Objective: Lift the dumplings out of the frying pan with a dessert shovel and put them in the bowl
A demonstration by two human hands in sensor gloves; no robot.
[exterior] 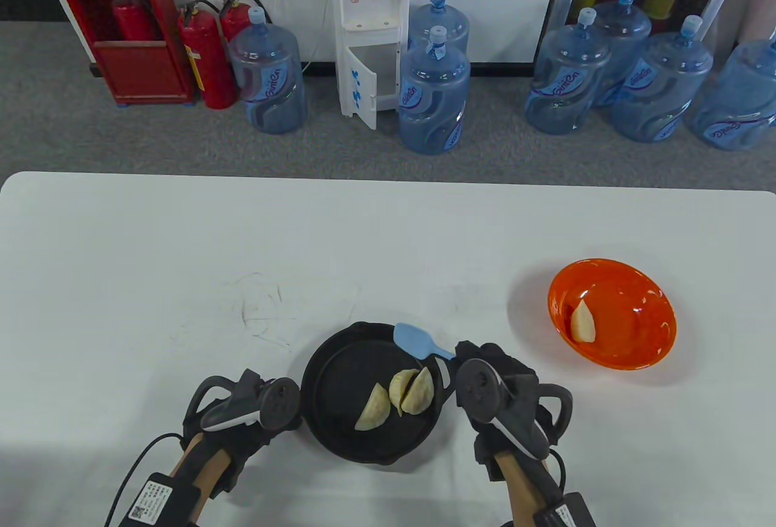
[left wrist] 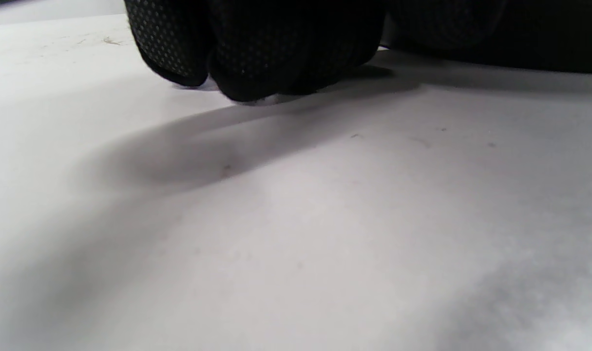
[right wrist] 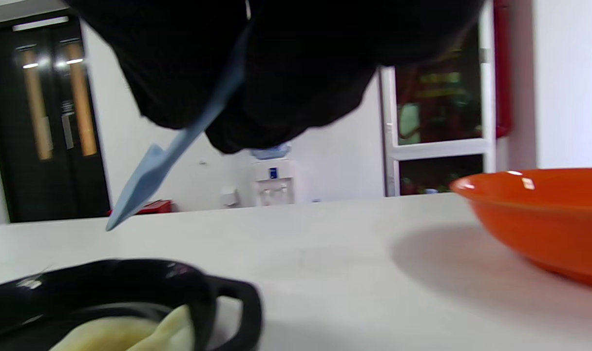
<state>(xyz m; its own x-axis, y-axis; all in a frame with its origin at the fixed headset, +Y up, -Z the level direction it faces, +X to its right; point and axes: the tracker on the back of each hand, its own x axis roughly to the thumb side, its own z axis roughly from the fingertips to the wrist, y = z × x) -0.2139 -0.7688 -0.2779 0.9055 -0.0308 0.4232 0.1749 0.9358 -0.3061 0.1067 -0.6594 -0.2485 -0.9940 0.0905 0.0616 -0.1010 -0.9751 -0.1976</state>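
**Three dumplings in the pan, one in the bowl, shovel held above**

Three pale dumplings (exterior: pixel 397 396) lie close together in a black frying pan (exterior: pixel 330 393) at the near middle of a white table (exterior: pixel 182 260). A fourth dumpling (exterior: pixel 582 322) rests inside an orange bowl (exterior: pixel 636 284), well apart to the right and a little farther back. A light blue dessert shovel (exterior: pixel 414 340) hangs above the pan's far right rim, blade tilted down and clear of the food. The right hand (exterior: pixel 503 396), gloved in black with a tracker on its back, has its fingers curled round the shovel's handle just right of the pan. The left hand (exterior: pixel 242 412), gloved alike, sits just left of the pan; the left wrist view shows its fingers (left wrist: pixel 257 53) curled against the tabletop, seemingly holding nothing. Beyond the table stand blue water jugs (exterior: pixel 433 99), a white water dispenser (exterior: pixel 370 23) and red fire extinguishers (exterior: pixel 206 60).
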